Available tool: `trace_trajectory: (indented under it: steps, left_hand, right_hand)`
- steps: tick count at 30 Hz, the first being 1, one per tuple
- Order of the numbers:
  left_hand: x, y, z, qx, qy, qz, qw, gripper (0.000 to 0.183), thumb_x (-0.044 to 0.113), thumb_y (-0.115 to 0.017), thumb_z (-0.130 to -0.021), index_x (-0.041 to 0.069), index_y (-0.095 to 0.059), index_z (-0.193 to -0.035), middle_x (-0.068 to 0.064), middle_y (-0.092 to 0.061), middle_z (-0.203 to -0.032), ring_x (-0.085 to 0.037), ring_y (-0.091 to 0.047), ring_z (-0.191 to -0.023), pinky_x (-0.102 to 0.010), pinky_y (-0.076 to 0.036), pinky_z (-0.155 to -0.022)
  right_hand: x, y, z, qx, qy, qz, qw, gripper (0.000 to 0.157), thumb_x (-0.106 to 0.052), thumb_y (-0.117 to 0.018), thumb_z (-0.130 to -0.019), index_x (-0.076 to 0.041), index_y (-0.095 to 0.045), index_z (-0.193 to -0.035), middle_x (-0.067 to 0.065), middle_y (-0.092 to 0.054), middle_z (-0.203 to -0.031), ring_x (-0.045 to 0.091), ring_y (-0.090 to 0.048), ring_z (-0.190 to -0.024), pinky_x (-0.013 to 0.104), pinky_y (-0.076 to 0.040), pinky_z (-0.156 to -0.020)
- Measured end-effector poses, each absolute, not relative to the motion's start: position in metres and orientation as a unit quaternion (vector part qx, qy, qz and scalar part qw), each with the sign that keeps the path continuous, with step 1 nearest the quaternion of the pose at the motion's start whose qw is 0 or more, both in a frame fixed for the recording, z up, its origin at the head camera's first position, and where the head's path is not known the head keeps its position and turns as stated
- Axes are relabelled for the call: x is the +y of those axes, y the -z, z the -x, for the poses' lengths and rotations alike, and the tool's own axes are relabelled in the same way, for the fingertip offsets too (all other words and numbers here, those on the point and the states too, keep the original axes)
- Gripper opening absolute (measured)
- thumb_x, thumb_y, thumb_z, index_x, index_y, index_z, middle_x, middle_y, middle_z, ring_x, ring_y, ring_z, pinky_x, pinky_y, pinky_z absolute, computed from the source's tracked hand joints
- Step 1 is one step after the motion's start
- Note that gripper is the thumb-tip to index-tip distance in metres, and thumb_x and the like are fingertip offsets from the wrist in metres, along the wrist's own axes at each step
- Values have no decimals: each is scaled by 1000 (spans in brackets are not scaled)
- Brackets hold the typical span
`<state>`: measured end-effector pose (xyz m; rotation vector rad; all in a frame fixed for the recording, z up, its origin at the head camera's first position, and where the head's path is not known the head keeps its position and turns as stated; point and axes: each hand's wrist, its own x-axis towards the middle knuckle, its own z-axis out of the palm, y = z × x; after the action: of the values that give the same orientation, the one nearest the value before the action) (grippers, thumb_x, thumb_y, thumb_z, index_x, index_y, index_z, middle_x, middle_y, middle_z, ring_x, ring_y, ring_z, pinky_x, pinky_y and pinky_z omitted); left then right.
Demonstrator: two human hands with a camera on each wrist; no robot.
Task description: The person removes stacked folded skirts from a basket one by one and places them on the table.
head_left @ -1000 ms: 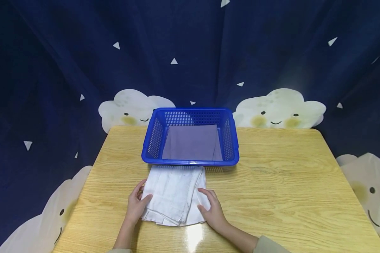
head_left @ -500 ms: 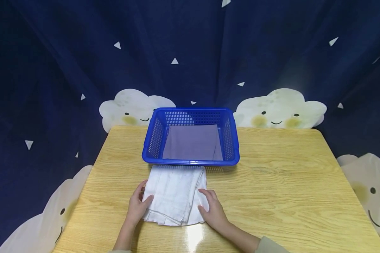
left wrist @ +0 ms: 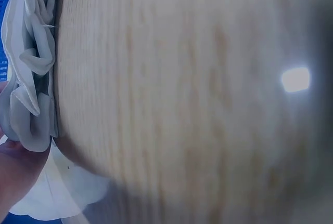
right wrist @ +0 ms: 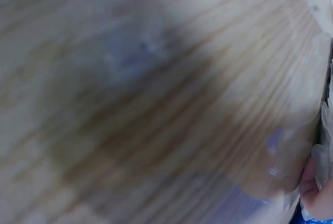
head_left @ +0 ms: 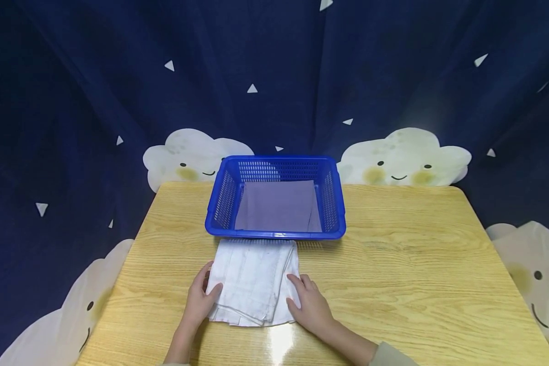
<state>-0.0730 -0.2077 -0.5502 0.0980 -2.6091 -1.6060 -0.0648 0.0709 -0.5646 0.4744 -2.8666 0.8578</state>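
A folded white cloth (head_left: 247, 279) lies on the table just in front of the blue basket, its right side slanting over a lower layer. My left hand (head_left: 199, 297) grips its left edge, thumb on top and fingers around the side. At the right edge, my right hand (head_left: 312, 302) holds the lower layer with thumb and fingertips. In the left wrist view the cloth (left wrist: 34, 57) shows loose, rumpled layers at its front edge, with part of the left hand (left wrist: 21, 172) beside it. The right wrist view catches only a bit of the right hand (right wrist: 315, 193) against the cloth.
Behind the cloth stands a blue plastic basket (head_left: 274, 235) with perforated walls. A flat greyish-purple piece (head_left: 279, 206) lies inside it. The wooden table (head_left: 407, 264) extends to both sides, and a dark blue curtain (head_left: 274, 61) with cloud prints hangs behind it.
Both hands have shifted very slightly to the right, and the cloth's left edge has been nudged inward. The basket has stayed in place.
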Motion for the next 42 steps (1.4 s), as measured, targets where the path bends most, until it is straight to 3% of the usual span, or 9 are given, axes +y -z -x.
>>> trace_trajectory:
  steps: [8, 16, 32, 42]
  left_hand:
    - [-210, 560, 74, -866, 498, -32, 36, 60, -4, -60, -81, -3, -36, -135, -24, -52, -118, -33, -54, -104, -44, -46, -88]
    - [-210, 560, 74, -878, 476, -25, 43, 61, -3, -62, -80, -5, -36, -135, -25, -50, -120, -33, -53, -106, -46, -45, -89]
    - [-211, 557, 73, -899, 435, -34, 33, 61, 6, -63, -81, -1, -36, -136, -25, -45, -129, -39, -42, -120, -50, -32, -101]
    - [-212, 557, 74, -915, 400, -17, 60, 57, 6, -63, -81, -1, -41, -132, -21, -53, -116, -35, -51, -108, -50, -38, -94]
  right_hand:
    - [75, 571, 66, -953, -199, -198, 111, 52, -30, -67, -74, -11, -56, -121, 13, -55, -107, 26, -51, -89, 36, -45, -67]
    - [78, 574, 66, -950, -168, -220, 143, 51, -34, -64, -75, -12, -56, -121, 14, -55, -107, 29, -51, -93, 41, -42, -76]
    - [80, 567, 65, -955, -145, -228, 126, 52, -35, -63, -77, -14, -54, -123, 15, -52, -111, 30, -50, -96, 42, -43, -76]
    - [85, 554, 66, -959, -128, -242, 76, 54, -35, -65, -78, -13, -52, -125, 17, -52, -112, 32, -51, -96, 43, -44, -73]
